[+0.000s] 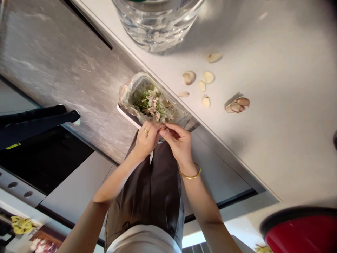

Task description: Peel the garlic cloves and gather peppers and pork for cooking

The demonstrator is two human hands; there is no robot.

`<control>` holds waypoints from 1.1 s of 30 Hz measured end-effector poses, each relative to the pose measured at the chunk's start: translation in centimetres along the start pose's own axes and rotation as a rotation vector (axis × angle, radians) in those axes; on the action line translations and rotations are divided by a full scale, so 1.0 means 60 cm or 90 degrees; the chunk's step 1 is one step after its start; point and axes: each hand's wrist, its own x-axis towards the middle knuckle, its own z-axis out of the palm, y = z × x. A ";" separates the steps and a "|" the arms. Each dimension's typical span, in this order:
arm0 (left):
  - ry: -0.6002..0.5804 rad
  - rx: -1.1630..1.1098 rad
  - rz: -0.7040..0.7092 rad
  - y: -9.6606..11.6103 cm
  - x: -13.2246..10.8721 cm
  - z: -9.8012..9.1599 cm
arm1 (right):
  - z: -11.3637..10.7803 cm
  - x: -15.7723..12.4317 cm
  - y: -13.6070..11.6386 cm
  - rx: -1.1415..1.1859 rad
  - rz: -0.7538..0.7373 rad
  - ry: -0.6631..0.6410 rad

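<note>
My left hand [146,137] and my right hand [178,141] meet over a small bin lined with a plastic bag [129,92]. Both pinch a small garlic clove [165,129] between the fingertips. The bag holds green stems and papery peels [151,102]. A ring sits on my left hand and a gold bangle [190,173] on my right wrist. Several peeled garlic cloves [202,85] lie on the white counter [276,123] just beyond the bin, with a cluster of unpeeled cloves [237,105] to their right.
A clear glass bowl [158,24] stands at the counter's far edge. A red vessel with a dark rim [302,232] sits at the lower right. Grey tiled floor [65,70] and a dark oven front [39,158] lie to the left.
</note>
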 end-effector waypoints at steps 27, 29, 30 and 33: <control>-0.059 -0.112 -0.207 -0.001 0.029 -0.008 | -0.023 0.008 0.044 -0.291 -0.260 0.018; -0.058 -0.106 -0.178 -0.001 0.029 -0.011 | -0.026 0.008 0.039 -0.338 -0.305 0.002; -0.062 -0.104 -0.161 -0.002 0.028 -0.012 | -0.028 0.009 0.035 -0.358 -0.322 -0.002; -0.062 -0.097 -0.154 -0.010 0.023 -0.013 | -0.029 0.013 0.027 -0.398 -0.349 -0.002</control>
